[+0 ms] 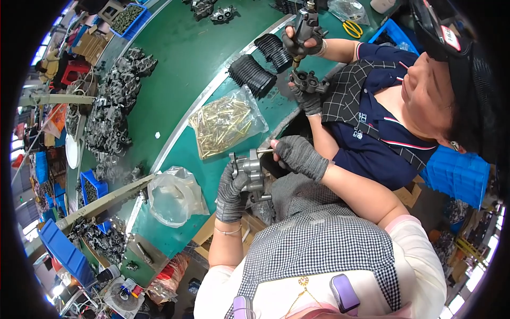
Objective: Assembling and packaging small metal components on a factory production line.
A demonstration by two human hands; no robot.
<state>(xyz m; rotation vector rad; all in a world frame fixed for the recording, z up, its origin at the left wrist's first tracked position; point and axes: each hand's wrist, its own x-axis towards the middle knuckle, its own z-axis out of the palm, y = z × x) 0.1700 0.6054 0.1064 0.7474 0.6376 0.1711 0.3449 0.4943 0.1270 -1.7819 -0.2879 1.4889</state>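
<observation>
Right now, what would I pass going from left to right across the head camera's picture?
Heap of grey metal castings, rounded clear plastic bag, left hand, held grey metal casting, right hand, yellow-handled scissors, blue plastic crate.

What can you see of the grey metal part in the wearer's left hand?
The grey metal part has a dull, cast look, with rounded, barrel-like sections and short projections. The gloved left hand grips it from the left, near the green table's edge. The gloved right hand holds a slim metallic rod at its upper end; whether it has gone in is unclear.
</observation>
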